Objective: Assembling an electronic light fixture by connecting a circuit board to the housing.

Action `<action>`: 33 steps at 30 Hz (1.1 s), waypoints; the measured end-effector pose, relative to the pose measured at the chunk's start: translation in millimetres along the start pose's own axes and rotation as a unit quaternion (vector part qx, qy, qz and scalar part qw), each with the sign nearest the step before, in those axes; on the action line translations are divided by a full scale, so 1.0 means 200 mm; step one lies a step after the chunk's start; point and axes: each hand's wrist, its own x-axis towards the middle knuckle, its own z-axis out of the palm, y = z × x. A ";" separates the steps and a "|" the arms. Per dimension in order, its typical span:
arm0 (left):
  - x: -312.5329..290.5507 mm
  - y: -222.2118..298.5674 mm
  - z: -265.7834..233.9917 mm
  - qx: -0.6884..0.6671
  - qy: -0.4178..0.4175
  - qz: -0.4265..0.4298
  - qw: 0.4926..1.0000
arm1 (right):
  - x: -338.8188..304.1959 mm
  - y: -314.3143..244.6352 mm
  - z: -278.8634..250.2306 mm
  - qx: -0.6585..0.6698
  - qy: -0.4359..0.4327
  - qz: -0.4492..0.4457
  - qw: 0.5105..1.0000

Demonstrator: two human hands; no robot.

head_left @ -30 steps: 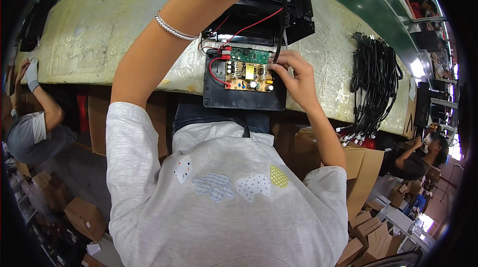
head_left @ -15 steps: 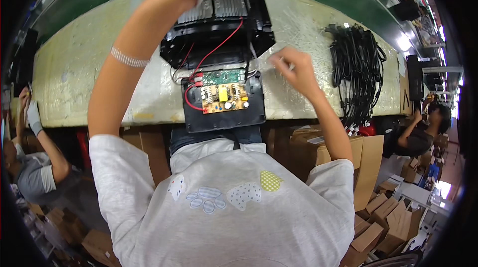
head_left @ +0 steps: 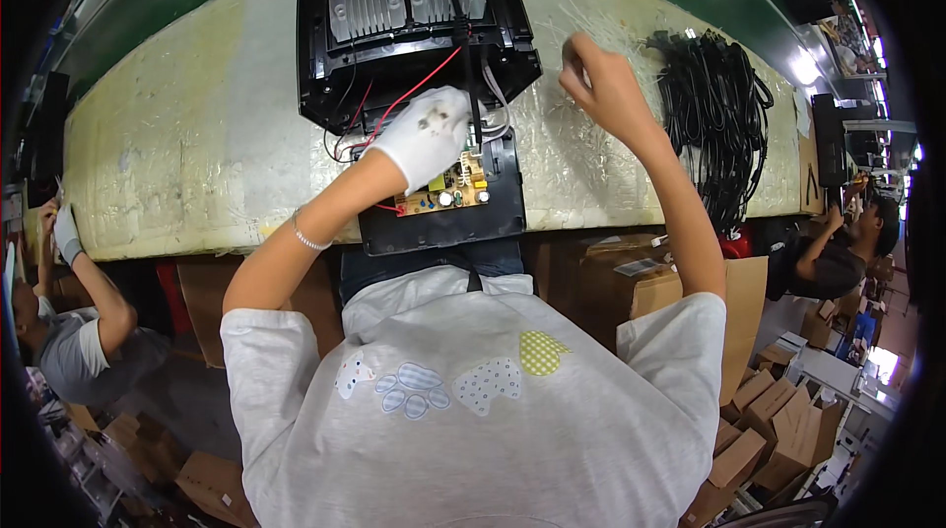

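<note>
My left hand (head_left: 430, 134), in a white glove with dark smudges, hovers over the upper part of the circuit boards (head_left: 455, 195). Its fingers curl inward beside a dark upright cord or rod (head_left: 473, 95); what they grip is hidden. The boards lie on a black panel (head_left: 443, 231) near the table's front edge. Red, black and grey wires link them to an open black housing (head_left: 320, 55) with ribbed metal heat sinks (head_left: 370, 4). My bare right hand (head_left: 603, 85) is raised right of the housing, fingers curled; whatever they may hold cannot be made out.
A bundle of black cables (head_left: 711, 124) lies on the table (head_left: 187, 134) to the right. Cardboard boxes (head_left: 744, 331) stand below the front edge. One person works at the far left, another at the far right.
My left hand has come down from the top of the housing to the circuit boards. My right hand has shifted slightly up and right. The housing sits a little farther left.
</note>
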 end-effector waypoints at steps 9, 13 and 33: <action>0.08 0.04 0.04 -0.281 -0.031 -0.118 0.952 | -0.17 -0.22 0.22 0.463 -0.127 0.152 0.864; 0.03 0.03 0.02 -0.110 0.015 -0.089 0.990 | -0.18 -0.28 0.14 0.383 -0.092 0.106 0.913; 0.04 0.01 -0.04 -0.138 0.051 -0.175 0.974 | -0.20 -0.25 0.18 0.063 0.103 -0.079 0.990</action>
